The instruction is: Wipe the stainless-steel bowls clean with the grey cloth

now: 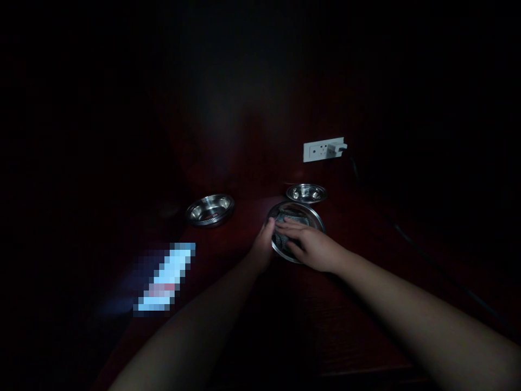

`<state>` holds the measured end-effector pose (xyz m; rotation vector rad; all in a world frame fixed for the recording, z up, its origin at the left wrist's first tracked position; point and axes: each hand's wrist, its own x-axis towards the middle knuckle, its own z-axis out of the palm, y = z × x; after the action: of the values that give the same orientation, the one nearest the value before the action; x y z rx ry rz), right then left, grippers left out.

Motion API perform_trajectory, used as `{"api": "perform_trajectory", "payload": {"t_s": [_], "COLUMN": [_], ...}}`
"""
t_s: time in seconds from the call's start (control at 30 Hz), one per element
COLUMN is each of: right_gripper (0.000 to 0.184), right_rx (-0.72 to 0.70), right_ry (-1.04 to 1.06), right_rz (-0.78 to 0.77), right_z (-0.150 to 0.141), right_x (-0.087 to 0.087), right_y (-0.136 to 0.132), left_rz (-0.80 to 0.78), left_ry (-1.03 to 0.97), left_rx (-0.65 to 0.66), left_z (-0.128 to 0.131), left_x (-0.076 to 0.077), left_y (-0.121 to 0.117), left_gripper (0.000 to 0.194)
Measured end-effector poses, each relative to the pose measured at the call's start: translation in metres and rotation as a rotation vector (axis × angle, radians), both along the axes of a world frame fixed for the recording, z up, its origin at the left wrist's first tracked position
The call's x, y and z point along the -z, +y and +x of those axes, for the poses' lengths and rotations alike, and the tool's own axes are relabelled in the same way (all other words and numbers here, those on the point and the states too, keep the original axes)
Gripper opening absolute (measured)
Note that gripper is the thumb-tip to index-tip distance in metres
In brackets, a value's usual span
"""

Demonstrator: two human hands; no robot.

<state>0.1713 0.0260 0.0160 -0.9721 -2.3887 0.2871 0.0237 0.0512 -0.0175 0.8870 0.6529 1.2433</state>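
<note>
A shallow round stainless steel bowl (319, 218) sits tilted between my hands above the dark red table. My left hand (261, 250) grips its left rim; the thumb shows along the edge, while the other fingers are hidden at the side or underneath. Inside the bowl lies a grey, mesh-textured cloth (303, 220). My right hand (311, 244) reaches over the near right rim, its fingers stretched out and spread flat on the cloth, the thumb apart from them.
Behind the bowl stands another steel bowl (306, 193). A stack of steel bowls (210, 210) is at the left. Nearer me on the left glows a pixelated bright screen (166, 279). A white wall socket (323, 150) holds a plug, and a dark cable (439, 266) runs down the right.
</note>
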Motion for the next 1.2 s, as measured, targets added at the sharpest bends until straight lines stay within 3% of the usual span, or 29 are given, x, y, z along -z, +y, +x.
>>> {"api": "perform_trajectory", "payload": {"t_s": [0.17,0.37,0.73,1.03,1.2], "right_gripper": [0.061,0.060,0.045,0.037,0.032], "right_rx": [0.189,0.288,0.310,0.314,0.395], "right_ry": [-0.131,-0.242,-0.309,-0.294,-0.349], "right_rz": [-0.024,-0.011,0.001,0.000,-0.038], "right_z": [-0.003,-0.004,0.003,0.007,0.009], "right_x": [0.008,0.005,-0.007,-0.004,-0.009], "right_y": [0.002,0.000,0.003,0.007,0.008], "left_rz": [-0.028,-0.077,-0.059,-0.054,-0.058], "left_ry": [0.002,0.082,0.142,0.142,0.159], "left_rx": [-0.032,-0.042,-0.010,-0.009,-0.019], "left_z": [0.002,0.002,-0.002,0.001,0.001], "left_x": [-0.006,-0.009,-0.006,-0.005,-0.006], "left_y": [-0.005,-0.006,-0.004,-0.004,-0.004], "left_gripper": [0.047,0.049,0.054,0.053,0.047]}}
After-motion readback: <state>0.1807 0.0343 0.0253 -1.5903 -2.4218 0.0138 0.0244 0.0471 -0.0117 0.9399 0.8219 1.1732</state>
